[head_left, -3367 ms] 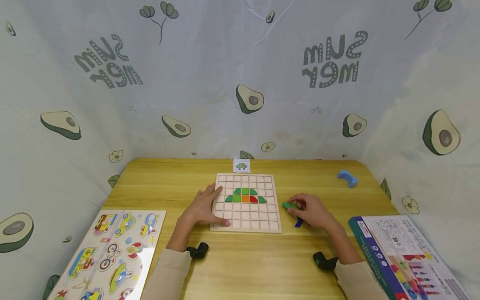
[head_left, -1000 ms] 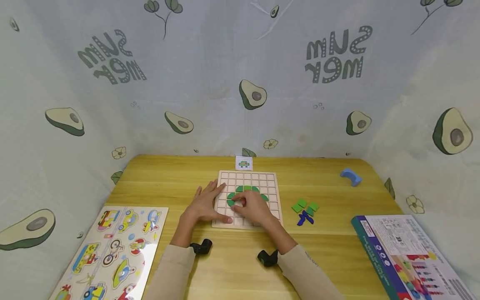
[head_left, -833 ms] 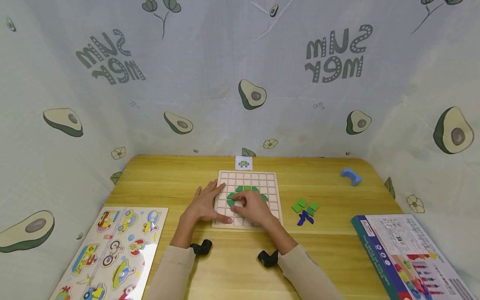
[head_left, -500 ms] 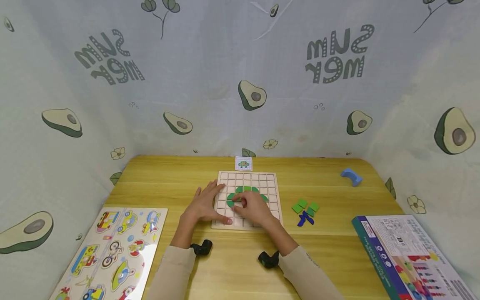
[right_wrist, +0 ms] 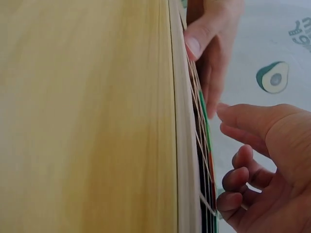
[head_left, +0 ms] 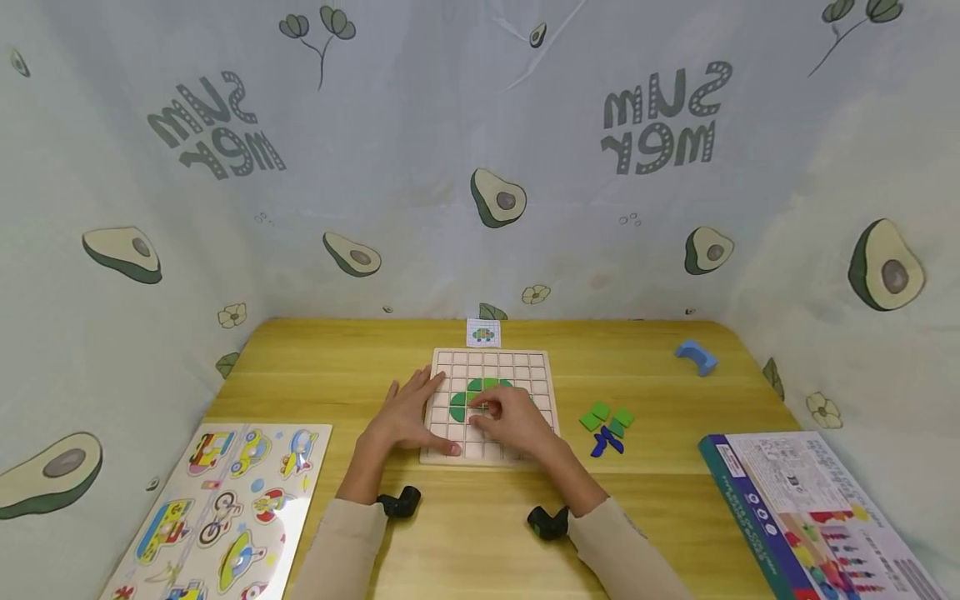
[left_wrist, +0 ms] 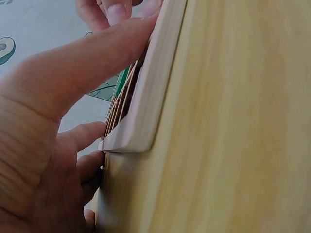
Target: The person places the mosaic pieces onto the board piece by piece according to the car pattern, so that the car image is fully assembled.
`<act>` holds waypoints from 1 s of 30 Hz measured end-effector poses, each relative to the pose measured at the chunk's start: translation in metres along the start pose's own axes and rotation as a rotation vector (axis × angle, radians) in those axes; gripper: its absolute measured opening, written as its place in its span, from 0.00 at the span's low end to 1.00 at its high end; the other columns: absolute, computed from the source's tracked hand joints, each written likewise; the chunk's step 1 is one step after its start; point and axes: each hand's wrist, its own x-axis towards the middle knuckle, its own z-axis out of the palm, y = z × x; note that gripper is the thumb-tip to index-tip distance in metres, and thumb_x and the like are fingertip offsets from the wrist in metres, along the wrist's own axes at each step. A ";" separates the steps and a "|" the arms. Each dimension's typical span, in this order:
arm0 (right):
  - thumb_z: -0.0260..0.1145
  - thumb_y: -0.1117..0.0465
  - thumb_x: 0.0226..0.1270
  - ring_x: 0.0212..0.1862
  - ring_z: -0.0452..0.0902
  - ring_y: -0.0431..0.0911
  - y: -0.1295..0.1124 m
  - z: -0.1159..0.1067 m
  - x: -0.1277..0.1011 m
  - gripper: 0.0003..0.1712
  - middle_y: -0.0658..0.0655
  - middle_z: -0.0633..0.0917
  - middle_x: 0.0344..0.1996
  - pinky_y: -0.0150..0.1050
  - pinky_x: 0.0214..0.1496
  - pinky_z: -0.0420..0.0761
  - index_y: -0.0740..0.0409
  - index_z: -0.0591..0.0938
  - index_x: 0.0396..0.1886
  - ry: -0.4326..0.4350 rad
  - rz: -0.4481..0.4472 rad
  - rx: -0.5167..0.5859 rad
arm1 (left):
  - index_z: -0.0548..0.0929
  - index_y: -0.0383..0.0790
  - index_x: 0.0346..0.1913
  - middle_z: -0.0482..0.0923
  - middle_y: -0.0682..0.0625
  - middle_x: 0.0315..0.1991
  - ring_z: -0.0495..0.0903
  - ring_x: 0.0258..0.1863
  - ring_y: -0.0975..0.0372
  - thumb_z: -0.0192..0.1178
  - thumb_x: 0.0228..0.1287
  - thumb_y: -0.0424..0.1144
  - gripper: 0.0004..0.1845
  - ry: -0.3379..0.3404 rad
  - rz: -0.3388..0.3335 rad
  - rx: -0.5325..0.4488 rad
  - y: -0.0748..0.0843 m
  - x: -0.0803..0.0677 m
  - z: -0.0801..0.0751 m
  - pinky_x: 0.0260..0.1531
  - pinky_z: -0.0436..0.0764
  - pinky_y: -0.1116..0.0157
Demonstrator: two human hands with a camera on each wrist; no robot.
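- The left hand (head_left: pixel 405 417) is lying flat, fingers spread, on the grid board's (head_left: pixel 491 363) left edge, mid-surface.
- The right hand (head_left: pixel 517 421) is covering the green pieces (head_left: pixel 459 406); the head view is hiding its fingers.
- The right wrist view is showing those fingers (right_wrist: pixel 243 179) loosely curled above the board (right_wrist: pixel 182 145), whether pinching anything I cannot tell.

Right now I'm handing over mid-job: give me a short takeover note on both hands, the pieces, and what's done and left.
Left hand: flat, fingers straight, steadying the wooden grid board at its left edge.
Right hand: over the board's middle, fingers curled at the tiles; whether it holds one is hidden.
Done: green tiles form a partial dome on the grid.
Left: loose green and blue pieces lie on the table right of the board; pattern card stands behind it for reference.
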 end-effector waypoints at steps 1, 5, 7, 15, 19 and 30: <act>0.75 0.59 0.66 0.30 0.69 0.41 0.002 -0.002 -0.002 0.07 0.47 0.76 0.25 0.32 0.32 0.69 0.52 0.91 0.43 0.002 0.008 0.002 | 0.53 0.49 0.84 0.43 0.45 0.85 0.42 0.85 0.51 0.79 0.36 0.72 0.73 0.000 0.000 0.000 0.000 0.000 0.001 0.82 0.39 0.42; 0.76 0.59 0.65 0.31 0.68 0.42 0.010 -0.015 -0.009 0.07 0.48 0.75 0.24 0.33 0.32 0.67 0.52 0.91 0.42 0.022 0.043 0.010 | 0.53 0.50 0.84 0.42 0.46 0.85 0.41 0.85 0.52 0.79 0.34 0.72 0.73 0.003 -0.001 -0.006 -0.001 0.000 0.003 0.82 0.38 0.43; 0.76 0.59 0.65 0.30 0.68 0.43 0.016 -0.023 -0.012 0.08 0.49 0.74 0.23 0.33 0.31 0.65 0.52 0.92 0.42 0.034 0.053 0.005 | 0.53 0.50 0.84 0.42 0.46 0.85 0.41 0.85 0.52 0.80 0.33 0.72 0.74 0.008 0.000 -0.011 -0.001 0.000 0.003 0.82 0.38 0.43; 0.75 0.58 0.66 0.29 0.67 0.43 0.042 -0.055 -0.029 0.10 0.51 0.74 0.25 0.33 0.30 0.65 0.55 0.91 0.45 0.070 0.098 -0.023 | 0.53 0.49 0.84 0.42 0.46 0.85 0.40 0.85 0.52 0.80 0.33 0.71 0.74 0.001 -0.004 -0.018 0.000 -0.001 0.001 0.82 0.37 0.42; 0.74 0.58 0.67 0.30 0.67 0.44 0.055 -0.071 -0.039 0.10 0.52 0.74 0.26 0.34 0.32 0.66 0.57 0.90 0.45 0.103 0.112 -0.042 | 0.53 0.49 0.84 0.42 0.45 0.85 0.40 0.85 0.51 0.80 0.34 0.70 0.73 -0.001 0.006 -0.026 0.000 -0.001 0.001 0.82 0.37 0.41; 0.73 0.56 0.69 0.30 0.65 0.45 0.081 -0.103 -0.065 0.15 0.53 0.76 0.29 0.38 0.35 0.67 0.59 0.89 0.49 0.132 0.127 -0.096 | 0.54 0.50 0.84 0.41 0.46 0.86 0.40 0.85 0.51 0.80 0.35 0.71 0.72 0.002 0.011 -0.023 -0.002 -0.001 0.004 0.82 0.37 0.41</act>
